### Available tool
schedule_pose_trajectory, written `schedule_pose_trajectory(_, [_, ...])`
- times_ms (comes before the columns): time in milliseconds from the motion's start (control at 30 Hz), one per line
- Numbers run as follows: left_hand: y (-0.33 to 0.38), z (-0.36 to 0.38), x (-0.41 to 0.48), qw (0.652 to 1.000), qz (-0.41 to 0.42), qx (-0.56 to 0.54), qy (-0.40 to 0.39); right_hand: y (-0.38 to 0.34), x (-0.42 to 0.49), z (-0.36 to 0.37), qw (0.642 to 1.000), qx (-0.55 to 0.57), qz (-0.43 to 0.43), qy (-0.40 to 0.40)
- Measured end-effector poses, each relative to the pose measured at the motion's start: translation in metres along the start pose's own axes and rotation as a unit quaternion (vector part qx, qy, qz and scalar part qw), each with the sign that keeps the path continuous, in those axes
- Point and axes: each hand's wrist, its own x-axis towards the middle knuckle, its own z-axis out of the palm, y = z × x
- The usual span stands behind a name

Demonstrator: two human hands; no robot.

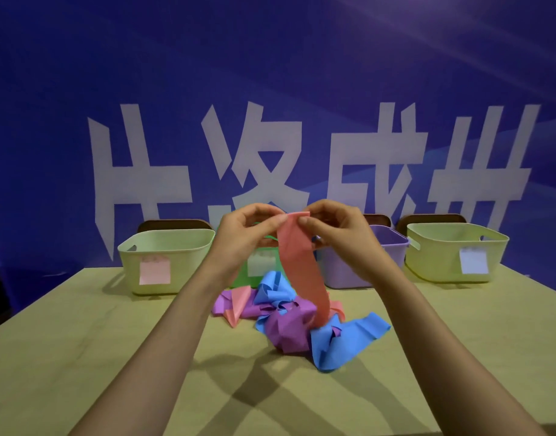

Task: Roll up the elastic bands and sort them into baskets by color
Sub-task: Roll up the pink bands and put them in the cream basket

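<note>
A long pink elastic band hangs from both my hands, raised above the table. My left hand pinches its top left corner and my right hand pinches the top right corner. The band's lower end runs down into a tangled pile of bands in blue, purple and pink on the table. Behind stand a pale green basket with a pink note, a green basket partly hidden by my left hand, a purple basket, and a pale green basket with a bluish note.
The wooden table stretches toward me, its front edge at the frame's bottom. A blue banner wall with large white characters stands right behind the baskets. Dark chair backs show behind the baskets.
</note>
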Motion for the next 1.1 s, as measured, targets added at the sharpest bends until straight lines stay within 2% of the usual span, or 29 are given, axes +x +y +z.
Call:
schedule_pose_trajectory(100, [0.02, -0.002, -0.012, 0.997, 0.005, -0.082, -0.012, -0.028, -0.011, -0.001, 0.999, 0.039, -0.011, -0.029])
schedule_pose_trajectory(200, [0.027, -0.003, -0.021, 0.994, 0.005, -0.107, -0.021, -0.037, -0.019, 0.001, 0.997, 0.055, -0.013, -0.043])
schedule_pose_trajectory(300, [0.015, -0.005, -0.029, 0.993, -0.014, -0.115, -0.004, -0.024, -0.026, 0.008, 0.996, 0.08, 0.02, -0.035])
schedule_pose_trajectory(467, [-0.05, -0.01, -0.033, 0.99, -0.092, -0.096, 0.037, 0.041, -0.029, 0.028, 0.988, 0.089, 0.12, -0.046])
schedule_pose_trajectory(600, [-0.124, -0.022, -0.037, 0.98, -0.19, -0.047, 0.043, 0.107, -0.032, 0.045, 0.979, 0.022, 0.19, -0.072])
schedule_pose_trajectory(700, [-0.165, -0.031, -0.034, 0.97, -0.235, -0.027, 0.056, 0.148, -0.03, 0.06, 0.972, -0.019, 0.224, -0.069])
schedule_pose_trajectory(867, [-0.198, -0.037, -0.009, 0.967, -0.243, -0.013, 0.078, 0.185, -0.01, 0.07, 0.977, -0.062, 0.198, -0.04])
schedule_pose_trajectory(1033, [-0.21, -0.038, 0.005, 0.968, -0.24, -0.033, 0.069, 0.2, 0.001, 0.074, 0.98, -0.15, 0.127, -0.025])
schedule_pose_trajectory(1100, [-0.212, -0.037, 0.006, 0.969, -0.233, -0.034, 0.078, 0.203, 0.001, 0.073, 0.982, -0.146, 0.118, -0.024])
